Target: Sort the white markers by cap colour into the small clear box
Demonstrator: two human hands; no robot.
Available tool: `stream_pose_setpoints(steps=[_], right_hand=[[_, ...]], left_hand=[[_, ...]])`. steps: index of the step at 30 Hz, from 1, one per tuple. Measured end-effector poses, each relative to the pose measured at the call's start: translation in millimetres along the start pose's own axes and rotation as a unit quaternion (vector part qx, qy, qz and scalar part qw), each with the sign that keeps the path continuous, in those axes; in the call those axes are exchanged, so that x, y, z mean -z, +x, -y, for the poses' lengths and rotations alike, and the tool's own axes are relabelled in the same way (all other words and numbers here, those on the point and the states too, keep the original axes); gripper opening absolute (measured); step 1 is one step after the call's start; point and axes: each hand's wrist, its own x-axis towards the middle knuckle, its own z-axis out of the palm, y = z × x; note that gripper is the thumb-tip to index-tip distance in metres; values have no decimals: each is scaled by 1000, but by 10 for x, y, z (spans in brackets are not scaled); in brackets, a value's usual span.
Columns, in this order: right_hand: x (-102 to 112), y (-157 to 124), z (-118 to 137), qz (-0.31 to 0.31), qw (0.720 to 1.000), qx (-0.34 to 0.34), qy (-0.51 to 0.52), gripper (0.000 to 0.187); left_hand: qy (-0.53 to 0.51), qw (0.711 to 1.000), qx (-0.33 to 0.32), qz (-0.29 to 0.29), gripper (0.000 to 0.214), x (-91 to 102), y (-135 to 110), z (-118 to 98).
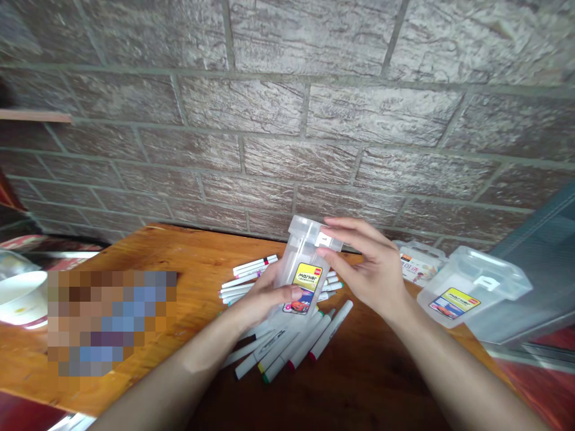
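I hold a clear plastic marker box [300, 263] upright above a wooden table [188, 263]. It carries a yellow "Marker" label. My left hand [263, 299] wraps around the box's lower side from the left, thumb across the front. My right hand [368, 269] comes in from the right, its fingertips pressed on the white latch at the box's lid. Under and behind the box lie several white markers [291, 344] with coloured caps, scattered loose on the table.
Another clear marker box [471, 287] with the same label lies on its side at the right, a third box [420, 263] behind it. A white bowl [20, 296] stands at the far left. A brick wall [287, 120] backs the table.
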Motion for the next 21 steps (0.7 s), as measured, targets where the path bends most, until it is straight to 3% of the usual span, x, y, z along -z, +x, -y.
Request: stream_pose_setpoints(steps=[5,21], right_hand=[[7,31,112,3,999,-41,27,27],[6,43,272,49,998,-37,28,26]], left_hand=[[-26,999,8,17,61,-86,-34,31],[-60,998,35,5,61,-137,-86,75]])
